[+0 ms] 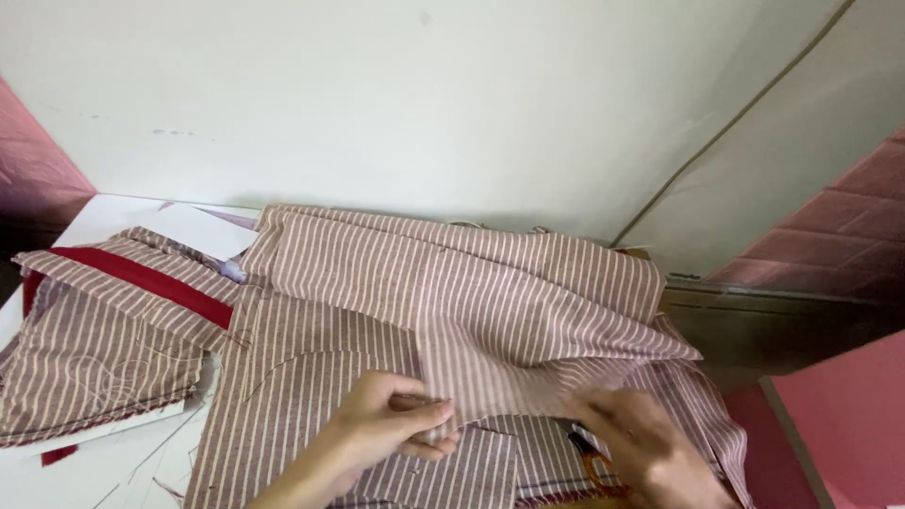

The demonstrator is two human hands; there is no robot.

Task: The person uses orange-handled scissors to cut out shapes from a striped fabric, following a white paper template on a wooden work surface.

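Here the left hand (391, 419) fingers pinch a fold of the striped fabric (452, 283), while the right hand (636, 443) fingers lie spread beneath it.

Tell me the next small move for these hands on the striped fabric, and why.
Probably draw the pinched fold flat toward the body. The left hand pinches an edge of the striped fabric, which bunches in loose folds above, while the right hand presses the cloth down beside it, over what looks like an orange-handled tool.

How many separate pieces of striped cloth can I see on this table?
2, maybe more. A large maroon-and-white striped cloth fills the middle, gripped by the left hand and right hand. A smaller striped piece with a red band lies left. Folded layers may hide others.
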